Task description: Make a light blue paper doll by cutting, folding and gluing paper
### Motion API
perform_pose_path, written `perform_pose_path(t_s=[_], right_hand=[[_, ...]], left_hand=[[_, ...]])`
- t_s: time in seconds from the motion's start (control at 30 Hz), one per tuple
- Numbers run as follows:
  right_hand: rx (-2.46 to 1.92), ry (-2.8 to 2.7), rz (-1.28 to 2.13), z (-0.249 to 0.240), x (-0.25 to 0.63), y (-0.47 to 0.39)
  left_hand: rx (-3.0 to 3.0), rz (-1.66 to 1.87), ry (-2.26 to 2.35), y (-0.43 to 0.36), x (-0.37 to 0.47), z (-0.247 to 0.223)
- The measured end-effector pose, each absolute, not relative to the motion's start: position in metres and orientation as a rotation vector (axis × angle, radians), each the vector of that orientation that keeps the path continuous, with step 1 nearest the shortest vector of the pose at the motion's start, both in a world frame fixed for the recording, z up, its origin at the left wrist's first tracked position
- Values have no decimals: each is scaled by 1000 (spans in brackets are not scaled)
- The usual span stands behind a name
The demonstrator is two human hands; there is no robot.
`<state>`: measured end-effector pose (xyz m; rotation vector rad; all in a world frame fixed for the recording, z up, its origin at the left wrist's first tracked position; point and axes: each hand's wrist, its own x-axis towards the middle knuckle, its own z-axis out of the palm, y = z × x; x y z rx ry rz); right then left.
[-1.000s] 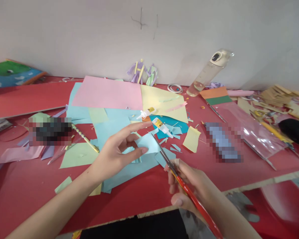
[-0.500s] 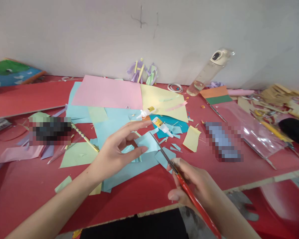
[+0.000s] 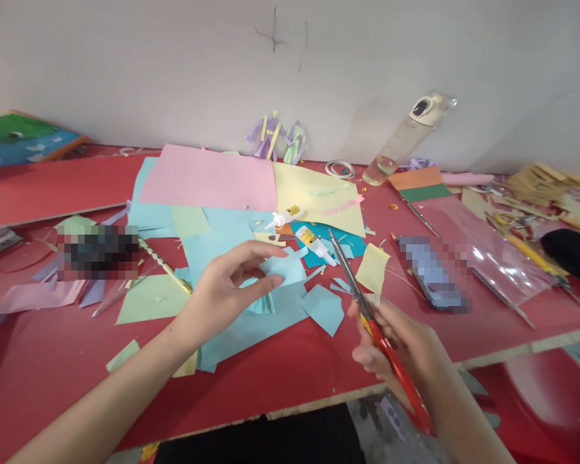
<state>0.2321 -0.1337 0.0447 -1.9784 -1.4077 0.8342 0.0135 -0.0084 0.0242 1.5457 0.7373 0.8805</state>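
"Red covers the table (image 3: 309,367), and cut paper is strewn over it. What is nearest us?"

"The right hand (image 3: 415,335), its grip wrapped round the red handles of the scissors (image 3: 377,332). The blades point away from the person, a sensible way to hold them."

"Do they touch the paper?"

"No. The small light blue piece (image 3: 292,267) is apart from them, in the left hand (image 3: 229,280), over a larger blue sheet (image 3: 241,341). Thumb and fingers pinch it from the left, probably so its right side is free of fingertips."

"What lies around it?"

"Pleated blue paper (image 3: 265,304) just below that hand, and a loose blue offcut (image 3: 323,309) to the right."

"Any brand to read?"

"Two small white bottles, one nearer (image 3: 309,240) and one beyond it (image 3: 290,214), carry yellow labels, but the print is too small to make out. They lie within easy reach, I would judge."

"And farther back?"

"A pink sheet (image 3: 212,177) and a pale yellow sheet (image 3: 290,183) lie set back, likely to leave working room. Past them, two paper figures (image 3: 269,136) lean on the wall (image 3: 149,64), which seems to prop them up."

"Writing up there?"

"Dark strokes (image 3: 274,38) that spell no word."
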Motion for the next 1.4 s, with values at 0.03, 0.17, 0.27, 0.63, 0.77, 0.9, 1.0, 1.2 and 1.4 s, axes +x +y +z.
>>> perform_pose_path(t_s=[0.03, 0.17, 0.27, 0.63, 0.77, 0.9, 1.0, 1.2, 1.4], right_hand=[[-1958, -1421, 838, 44, 233, -135], [-1949, -1574, 868, 43, 235, -136], [-1962, -1756, 877, 45, 234, -136], [-1993, -1904, 843, 53, 221, -127], [-1995, -1888, 819, 55, 221, -126], [-2022, -1877, 857, 56, 221, -125], [-2024, -1880, 887, 53, 221, -126], [-2025, -1936, 727, 46, 222, -129], [-2008, -1922, 563, 42, 222, -127]], left_hand=[[1541, 885, 766, -8, 13, 24], [1563, 856, 807, -7, 12, 23], [1583, 857, 762, -7, 11, 24], [1531, 819, 691, -10, 14, 27], [1556, 836, 681, -9, 13, 26], [1583, 849, 678, -10, 12, 25], [1590, 834, 659, -10, 12, 25], [1596, 826, 654, -10, 13, 25], [1603, 831, 669, -9, 13, 25]])
